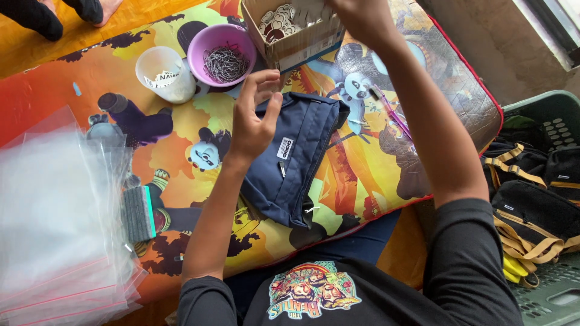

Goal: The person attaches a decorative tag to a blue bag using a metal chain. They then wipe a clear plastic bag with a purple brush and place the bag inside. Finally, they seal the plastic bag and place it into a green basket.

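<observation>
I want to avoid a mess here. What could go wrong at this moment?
The right hand reaches into the brown cardboard box beside the purple plastic bowl of metal pins; a bump might spill them. The navy fabric pouch, under the left hand, could slide off the mat edge.

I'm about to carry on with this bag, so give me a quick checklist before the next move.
1. Navy pouch bag flat on the cartoon mat: ok.
2. Left hand free above the bag: ok, fingers open.
3. Right hand at the cardboard box: ok; what it holds, cannot tell.
4. Purple bowl of metal pins upright: ok.
5. Clear zip bags stacked at left: ok.
</observation>
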